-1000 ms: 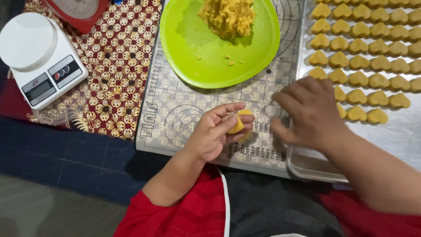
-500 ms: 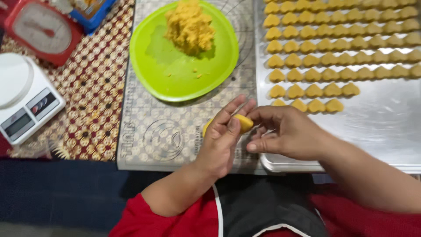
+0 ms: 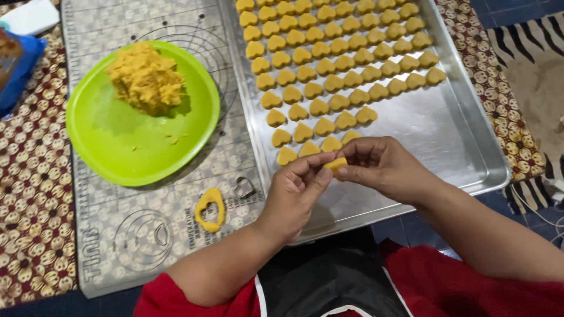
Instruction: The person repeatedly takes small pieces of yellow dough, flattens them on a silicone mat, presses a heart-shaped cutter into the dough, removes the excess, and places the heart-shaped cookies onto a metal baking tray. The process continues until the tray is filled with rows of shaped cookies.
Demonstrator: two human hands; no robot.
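Note:
My left hand [image 3: 292, 196] and my right hand [image 3: 385, 167] meet over the near edge of a metal baking tray [image 3: 446, 138], both pinching one small piece of yellow dough [image 3: 336, 164] between the fingertips. Several rows of heart-shaped yellow dough pieces [image 3: 329, 70] lie on the tray's far half. A lime green plate [image 3: 117, 147] to the left carries a crumbly mound of yellow dough [image 3: 145, 76]. On the grey printed baking mat [image 3: 147, 235] lie a yellow ring of leftover dough [image 3: 210, 209] and a small metal heart cutter [image 3: 245, 188].
A patterned red and cream cloth [image 3: 29, 199] lies under the mat and tray. A blue packet [image 3: 14, 64] sits at the far left, with a white object [image 3: 32, 16] beyond it. A zebra-striped rug [image 3: 529, 64] and a white cable [image 3: 540, 208] are at the right.
The view has shifted right and nearer, so the scales are out of sight. My hands have come together over the tray's near edge, and both fingertips now pinch the dough piece.

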